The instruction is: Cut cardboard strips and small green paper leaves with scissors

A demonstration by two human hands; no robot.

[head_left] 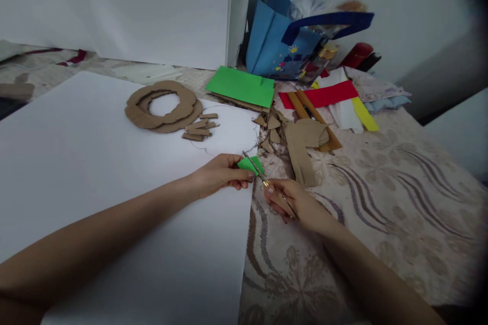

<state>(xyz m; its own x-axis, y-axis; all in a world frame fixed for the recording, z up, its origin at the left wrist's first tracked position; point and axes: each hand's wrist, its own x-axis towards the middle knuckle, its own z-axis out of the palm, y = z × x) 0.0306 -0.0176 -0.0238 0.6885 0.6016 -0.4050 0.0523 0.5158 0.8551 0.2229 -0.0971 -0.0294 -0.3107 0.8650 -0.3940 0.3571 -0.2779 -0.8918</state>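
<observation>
My left hand point(224, 175) pinches a small piece of green paper point(247, 163) over the right edge of a large white sheet point(160, 223). In my right hand point(287, 198) is a pair of scissors point(265, 182), its fingers wrapped round the handles. The blades cross the green piece, close to my left fingertips. Just beyond my hands, a curvy outline is drawn on the white sheet. Short cardboard strips point(200, 129) lie partly over that outline. To their left rest stacked cardboard rings point(162, 106) with wavy edges.
Green sheets point(240, 85) lie on cardboard behind my hands. Cardboard scraps point(272, 129) and a larger cutout point(305, 142) are at the right, beside red paper point(324, 95) and yellow paper point(366, 114). A blue bag point(270, 40) stands at the back. Patterned cloth point(366, 213) covers the surface.
</observation>
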